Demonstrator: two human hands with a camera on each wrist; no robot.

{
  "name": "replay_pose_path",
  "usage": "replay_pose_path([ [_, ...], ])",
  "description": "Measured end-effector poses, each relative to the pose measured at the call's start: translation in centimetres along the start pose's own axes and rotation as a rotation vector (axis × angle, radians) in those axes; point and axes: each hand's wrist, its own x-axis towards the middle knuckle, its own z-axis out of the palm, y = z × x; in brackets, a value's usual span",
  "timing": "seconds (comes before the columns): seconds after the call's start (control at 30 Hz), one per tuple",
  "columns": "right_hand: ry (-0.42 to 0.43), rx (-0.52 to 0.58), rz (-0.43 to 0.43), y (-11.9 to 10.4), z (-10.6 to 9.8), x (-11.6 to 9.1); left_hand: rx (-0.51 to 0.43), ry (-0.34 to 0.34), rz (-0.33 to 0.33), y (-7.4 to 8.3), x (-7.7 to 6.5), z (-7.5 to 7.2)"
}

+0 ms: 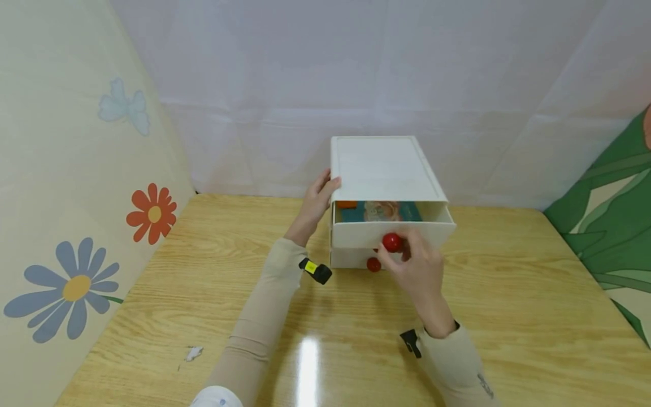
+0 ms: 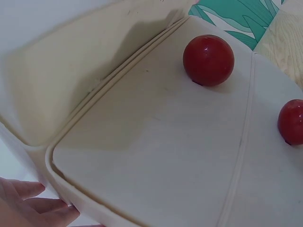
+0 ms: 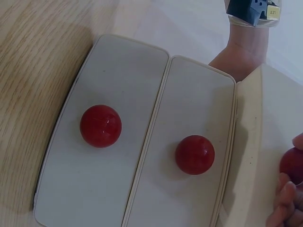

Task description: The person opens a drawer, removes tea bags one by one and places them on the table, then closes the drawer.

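A small white drawer cabinet [image 1: 381, 169] stands on the table with its top drawer [image 1: 351, 234] pulled partway out. My right hand [image 1: 419, 268] pinches that drawer's round red knob [image 1: 391, 242] between thumb and fingers. Against the cabinet's left side rests my left hand [image 1: 314, 199], its thumb by the top edge. Inside the drawer lie a teal item with a flower picture [image 1: 383, 211] and something orange [image 1: 347, 204], both partly hidden under the cabinet top. Lower down, the right wrist view has two closed drawer fronts with red knobs, a middle knob [image 3: 194, 155] and a bottom knob [image 3: 100, 126].
The cabinet sits toward the back of a wood-grain table [image 1: 239, 271], near a white cloth backdrop [image 1: 274, 102]. A torn whitish patch [image 1: 194, 353] marks the table at the front left. Flower-decorated panels [image 1: 76, 169] flank the left side, and green leaf patterns [image 1: 610, 226] the right.
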Motion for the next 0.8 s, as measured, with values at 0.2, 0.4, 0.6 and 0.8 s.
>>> replay_pose_path([
  [0.2, -0.002, 0.002, -0.001, -0.07, -0.27, -0.19, -0.007, 0.001, 0.010, -0.05, 0.02, 0.11],
  [0.4, 0.016, 0.003, -0.013, -0.22, -0.47, -0.26, -0.005, 0.004, 0.010, -0.10, 0.08, 0.13],
  [0.6, 0.023, 0.005, -0.018, -0.36, -0.61, -0.35, 0.002, 0.005, 0.005, -0.09, 0.05, 0.09],
  [0.8, 0.034, 0.019, -0.014, -0.52, -0.74, -0.40, 0.002, 0.005, 0.016, -0.16, 0.06, 0.15],
])
